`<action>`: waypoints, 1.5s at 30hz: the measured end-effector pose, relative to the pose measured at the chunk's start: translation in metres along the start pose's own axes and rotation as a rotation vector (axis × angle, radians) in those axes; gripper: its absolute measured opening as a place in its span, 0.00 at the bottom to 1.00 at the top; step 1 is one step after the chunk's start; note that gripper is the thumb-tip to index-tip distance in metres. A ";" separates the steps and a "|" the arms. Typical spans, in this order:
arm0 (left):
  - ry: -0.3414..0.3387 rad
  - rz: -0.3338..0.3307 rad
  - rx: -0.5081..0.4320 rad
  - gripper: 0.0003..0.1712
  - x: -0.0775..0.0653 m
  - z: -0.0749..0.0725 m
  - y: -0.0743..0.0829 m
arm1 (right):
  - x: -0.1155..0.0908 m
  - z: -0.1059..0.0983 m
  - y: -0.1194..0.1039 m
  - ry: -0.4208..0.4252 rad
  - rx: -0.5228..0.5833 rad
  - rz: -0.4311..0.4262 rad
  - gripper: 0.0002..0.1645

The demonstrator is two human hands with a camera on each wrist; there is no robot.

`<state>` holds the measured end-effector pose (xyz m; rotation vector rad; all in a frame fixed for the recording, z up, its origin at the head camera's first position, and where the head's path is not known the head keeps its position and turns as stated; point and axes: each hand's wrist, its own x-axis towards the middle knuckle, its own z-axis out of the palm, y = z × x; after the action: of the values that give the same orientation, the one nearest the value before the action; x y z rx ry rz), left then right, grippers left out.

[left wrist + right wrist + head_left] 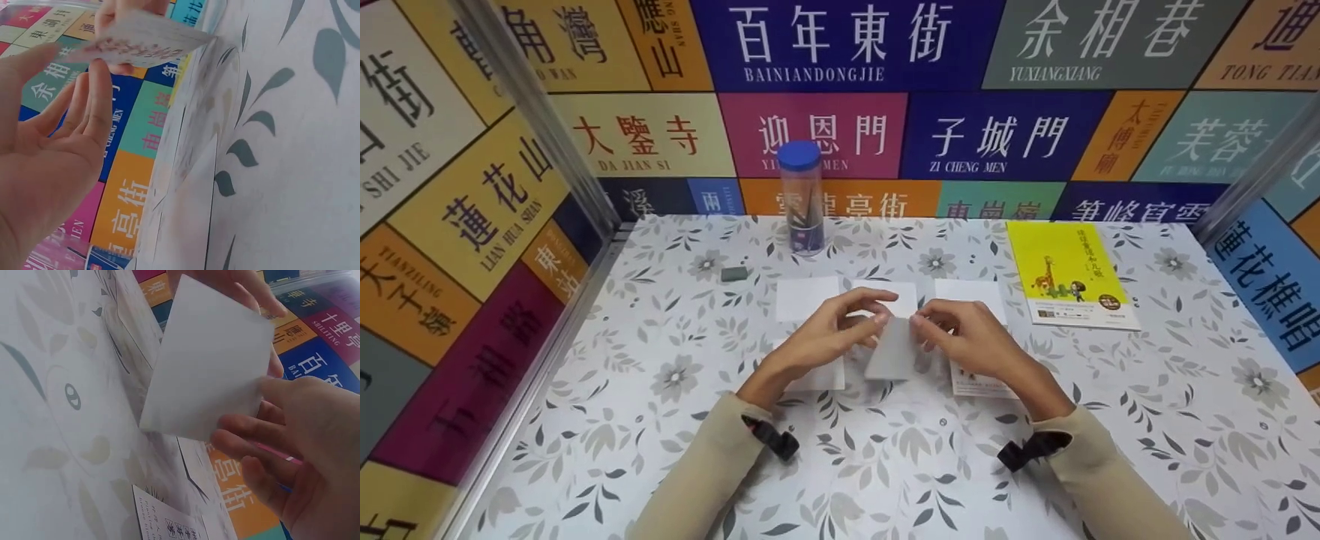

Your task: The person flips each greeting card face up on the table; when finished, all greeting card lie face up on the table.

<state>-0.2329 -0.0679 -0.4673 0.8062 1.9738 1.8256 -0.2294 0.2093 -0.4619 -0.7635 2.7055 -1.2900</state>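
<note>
A card (891, 356) stands tilted between my two hands, near the middle of the table. My left hand (829, 330) pinches one upper corner between thumb and fingers. At the opposite upper corner, my right hand (979, 337) pinches with its thumb and fingertips. The right wrist view shows the card's plain white face (211, 360); its other face (140, 45), in the left wrist view, bears small reddish print. Several cards lie around the hands: a white card (802, 296) behind the left, another (960, 289) behind the right, and a printed card (982, 384) under the right forearm.
A clear tube with a blue lid (801, 199) stands at the back, holding dark sticks. A small grey-green block (733, 274) lies left of the cards. To the right is a yellow book (1069, 274). Printed wall panels (810, 135) border the flowered tabletop (885, 480).
</note>
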 end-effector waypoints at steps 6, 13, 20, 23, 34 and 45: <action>0.056 -0.009 0.160 0.26 0.003 0.002 -0.010 | -0.002 0.003 -0.002 0.021 0.098 0.007 0.19; 0.062 0.001 0.268 0.27 0.002 0.002 -0.013 | -0.003 0.008 -0.003 -0.082 0.100 -0.026 0.05; 0.052 -0.049 0.294 0.31 0.003 0.001 -0.014 | -0.002 0.012 0.003 -0.148 0.103 -0.018 0.13; 0.040 -0.060 0.325 0.30 0.001 -0.002 -0.014 | -0.003 0.011 0.007 -0.181 0.051 0.022 0.22; 0.077 -0.106 0.679 0.21 -0.003 0.000 -0.014 | -0.004 0.008 0.016 -0.191 -0.179 0.090 0.25; 0.013 -0.158 0.745 0.34 -0.005 0.002 -0.014 | -0.006 0.000 0.021 -0.181 -0.260 0.056 0.25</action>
<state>-0.2305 -0.0697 -0.4825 0.7876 2.6652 0.9839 -0.2325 0.2231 -0.4789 -0.7761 2.7535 -0.8224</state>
